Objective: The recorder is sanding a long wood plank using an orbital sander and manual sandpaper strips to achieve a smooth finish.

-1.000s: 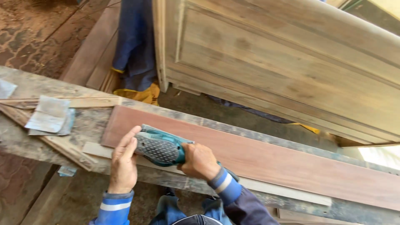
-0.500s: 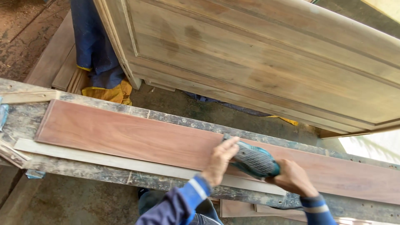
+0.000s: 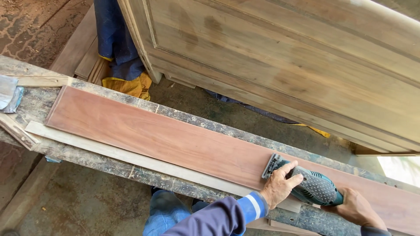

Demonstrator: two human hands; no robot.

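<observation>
Head view of a person sanding a board. A teal electric sander (image 3: 308,185) rests flat on a long reddish-brown board (image 3: 166,140), near the board's right end. The left hand (image 3: 278,185) lies over the front of the sander, fingers loosely spread and pressed onto its housing. The right hand (image 3: 356,209) is wrapped around the sander's rear grip, fingers curled closed on it; its fingertips are partly hidden, so the exact hold cannot be told. The board lies lengthwise on a worn, paint-flecked tabletop (image 3: 183,117), with a pale thin wood strip (image 3: 131,157) just beside its near edge. Sheets of sandpaper (image 3: 8,92) lie at the tabletop's far left. Behind the tabletop stands a large panelled wooden cabinet (image 3: 284,65), with blue and yellow cloth (image 3: 124,65) on the floor beside it.
</observation>
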